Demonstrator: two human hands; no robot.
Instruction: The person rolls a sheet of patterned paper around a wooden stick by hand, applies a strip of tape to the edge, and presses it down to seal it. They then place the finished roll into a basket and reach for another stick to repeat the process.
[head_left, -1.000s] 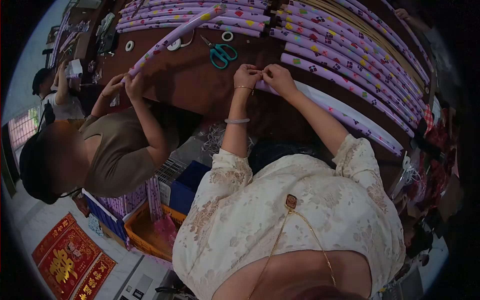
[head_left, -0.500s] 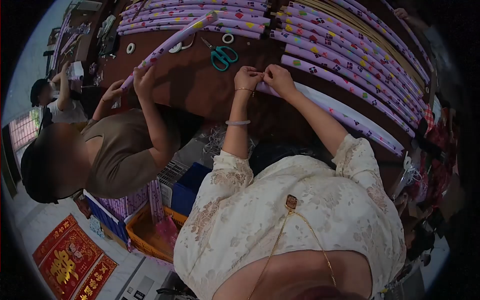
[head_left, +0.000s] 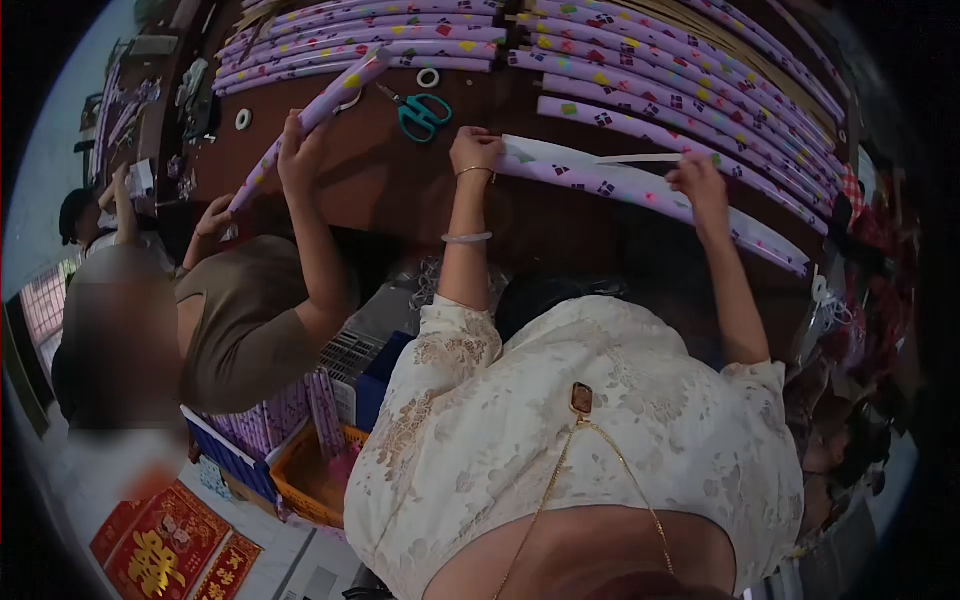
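Observation:
My left hand [head_left: 475, 150] is closed on the left end of a purple patterned wrapping paper roll [head_left: 580, 178], which lies slantwise at the table's near edge. A white edge of the paper shows along its upper side. Above the right part of this roll, my right hand [head_left: 700, 190] pinches a thin white strip [head_left: 640, 158]. The strip runs leftward from my fingers to the paper's white edge, partly lifted off it. Beyond my left hand lie teal-handled scissors [head_left: 424, 117] with the blades pointing away to the left.
Finished-looking purple rolls [head_left: 680, 110] lie in rows at the back and right of the brown table [head_left: 400, 190]. White tape rings [head_left: 428, 78] rest near the scissors. At left, a co-worker [head_left: 250, 320] holds another roll [head_left: 310, 120]. An orange crate [head_left: 300, 490] stands below.
My right hand has moved far right from beside my left hand, drawing the white strip along. My left hand stays at the roll's end. The co-worker's roll has lowered slightly.

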